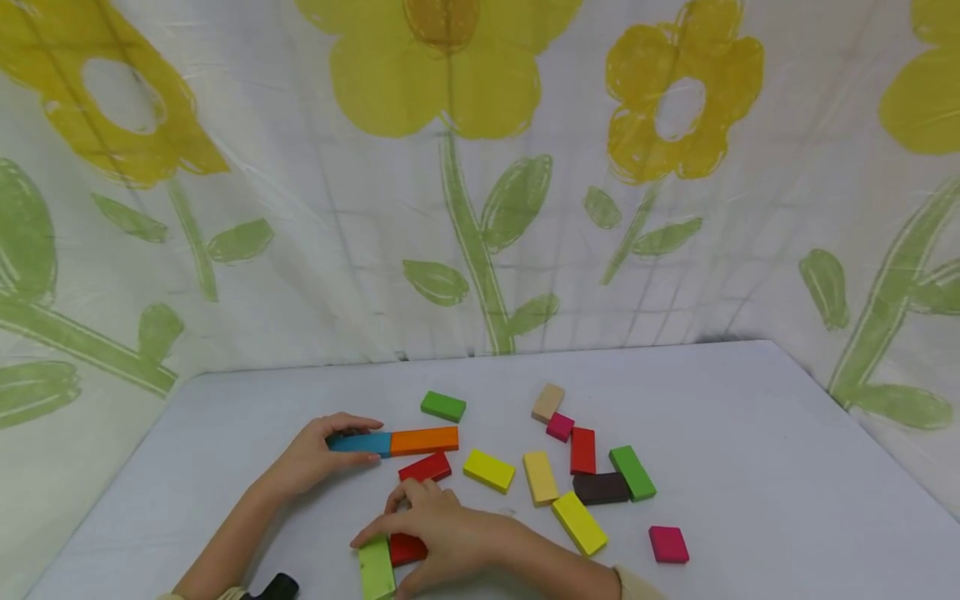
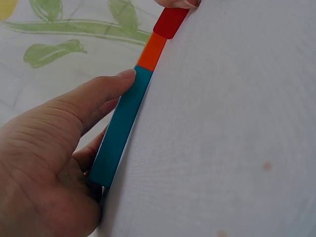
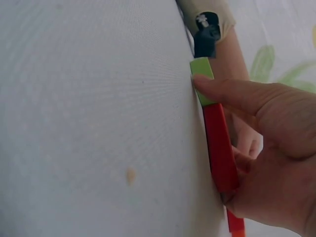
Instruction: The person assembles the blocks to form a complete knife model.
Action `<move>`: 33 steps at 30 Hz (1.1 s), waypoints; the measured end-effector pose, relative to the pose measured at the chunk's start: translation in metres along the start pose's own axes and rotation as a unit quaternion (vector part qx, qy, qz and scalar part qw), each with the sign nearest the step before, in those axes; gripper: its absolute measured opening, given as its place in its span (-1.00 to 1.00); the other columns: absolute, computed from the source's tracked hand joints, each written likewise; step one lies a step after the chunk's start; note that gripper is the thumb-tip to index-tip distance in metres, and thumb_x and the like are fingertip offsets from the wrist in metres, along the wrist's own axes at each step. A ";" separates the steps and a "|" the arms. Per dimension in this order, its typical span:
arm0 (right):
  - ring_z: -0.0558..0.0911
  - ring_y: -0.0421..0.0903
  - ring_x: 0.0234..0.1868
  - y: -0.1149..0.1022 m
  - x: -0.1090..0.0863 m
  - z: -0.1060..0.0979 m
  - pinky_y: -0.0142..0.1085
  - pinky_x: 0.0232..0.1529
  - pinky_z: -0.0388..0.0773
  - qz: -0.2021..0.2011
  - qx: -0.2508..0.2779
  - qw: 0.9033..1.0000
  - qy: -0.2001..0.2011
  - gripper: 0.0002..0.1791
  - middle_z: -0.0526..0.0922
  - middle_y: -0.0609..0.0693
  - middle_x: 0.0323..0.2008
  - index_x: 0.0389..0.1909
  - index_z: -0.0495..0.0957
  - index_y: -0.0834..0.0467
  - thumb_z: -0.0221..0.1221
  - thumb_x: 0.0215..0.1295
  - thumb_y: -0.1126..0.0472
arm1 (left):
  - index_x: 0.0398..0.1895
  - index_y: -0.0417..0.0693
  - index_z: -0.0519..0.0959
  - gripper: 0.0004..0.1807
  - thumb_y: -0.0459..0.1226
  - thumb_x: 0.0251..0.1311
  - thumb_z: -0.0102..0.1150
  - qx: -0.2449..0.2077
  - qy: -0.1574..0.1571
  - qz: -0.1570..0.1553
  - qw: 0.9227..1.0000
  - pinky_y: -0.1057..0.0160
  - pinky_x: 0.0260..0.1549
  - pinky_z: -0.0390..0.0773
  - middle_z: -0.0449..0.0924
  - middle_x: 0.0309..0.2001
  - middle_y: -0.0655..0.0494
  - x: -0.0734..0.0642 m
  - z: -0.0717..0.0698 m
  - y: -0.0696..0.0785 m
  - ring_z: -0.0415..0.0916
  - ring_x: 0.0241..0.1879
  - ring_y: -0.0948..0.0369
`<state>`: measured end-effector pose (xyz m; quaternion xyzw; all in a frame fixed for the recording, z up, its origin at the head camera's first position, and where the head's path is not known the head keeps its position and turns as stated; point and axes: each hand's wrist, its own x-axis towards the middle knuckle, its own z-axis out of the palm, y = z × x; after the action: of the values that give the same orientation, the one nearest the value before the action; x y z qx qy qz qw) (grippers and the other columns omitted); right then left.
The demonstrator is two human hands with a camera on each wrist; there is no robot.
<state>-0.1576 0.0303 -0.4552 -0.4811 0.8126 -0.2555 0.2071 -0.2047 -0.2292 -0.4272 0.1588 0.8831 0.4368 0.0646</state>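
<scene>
My left hand (image 1: pixel 311 454) holds a blue block (image 1: pixel 360 442) by its long sides, thumb on the near side and fingers on the far side. End to end with it lies an orange block (image 1: pixel 424 441). The right hand (image 1: pixel 453 527) grips a light green block (image 1: pixel 377 568), its thumb at the near end and a finger at the far end. Partly under that hand, a red block (image 1: pixel 407 548) sits against the light green one. Another red block (image 1: pixel 425 468) lies just beyond the right fingers. The right wrist view shows the thumb pressed on the light green block (image 3: pixel 202 69).
Loose blocks lie to the right: yellow (image 1: pixel 489 471), pale yellow (image 1: pixel 540 478), dark brown (image 1: pixel 602 488), green (image 1: pixel 633 473) and pink (image 1: pixel 668 544) among them. A green block (image 1: pixel 443 406) lies behind the orange one. The white tabletop (image 1: pixel 787 467) meets a flower-painted curtain (image 1: pixel 360 292).
</scene>
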 end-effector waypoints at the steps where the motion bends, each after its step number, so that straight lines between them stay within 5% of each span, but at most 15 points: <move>1: 0.27 -0.30 0.28 -0.001 0.000 -0.001 -0.39 0.07 0.35 0.003 0.002 1.000 -0.001 -0.24 0.34 -0.24 0.33 0.48 0.33 -0.56 0.42 0.33 -0.15 | 0.18 -0.07 0.72 -0.55 -0.15 0.25 0.51 0.000 0.000 0.000 1.000 -0.03 0.17 0.52 0.71 0.17 -0.05 0.000 0.000 0.000 0.56 0.12 0.01; 9: 0.27 -0.29 0.25 -0.014 -0.003 -0.008 -0.39 0.10 0.34 0.010 -0.035 0.999 -0.023 -0.20 0.30 -0.23 0.39 0.57 0.21 -0.56 0.36 0.41 -0.12 | 0.19 -0.07 0.72 -0.55 -0.15 0.26 0.50 -0.001 0.001 0.001 1.000 -0.02 0.17 0.52 0.71 0.17 -0.05 0.000 0.000 -0.001 0.56 0.12 0.02; 18: 0.27 -0.27 0.28 -0.022 -0.009 -0.014 -0.39 0.11 0.34 0.024 0.003 1.000 -0.013 -0.27 0.31 -0.18 0.36 0.51 0.33 -0.42 0.39 0.39 -0.07 | 0.20 -0.07 0.72 -0.54 -0.15 0.27 0.50 -0.006 0.000 0.001 1.000 -0.02 0.18 0.51 0.71 0.18 -0.04 -0.001 0.000 0.000 0.56 0.14 0.02; 28: 0.34 -0.46 -0.10 -0.044 -0.014 -0.025 -0.57 -0.21 0.42 0.061 0.037 0.996 0.049 -0.63 0.42 -0.26 -0.12 0.11 0.62 -0.12 0.46 0.33 0.01 | 0.19 -0.07 0.72 -0.54 -0.14 0.26 0.51 -0.005 0.006 -0.009 1.000 -0.02 0.19 0.51 0.71 0.17 -0.03 -0.001 0.001 0.001 0.55 0.14 0.02; 33: 0.38 -0.48 -0.12 -0.038 -0.010 -0.021 -0.57 -0.19 0.47 0.051 0.056 0.995 0.059 -0.68 0.47 -0.28 -0.15 0.05 0.69 -0.08 0.47 0.32 0.05 | 0.19 -0.06 0.72 -0.54 -0.13 0.26 0.50 0.001 0.007 -0.010 1.000 -0.02 0.19 0.52 0.72 0.17 -0.02 -0.001 0.001 0.002 0.56 0.14 0.02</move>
<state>-0.1393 0.0286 -0.4145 -0.4108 0.8314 -0.3173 0.1983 -0.2030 -0.2273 -0.4264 0.1470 0.8855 0.4363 0.0631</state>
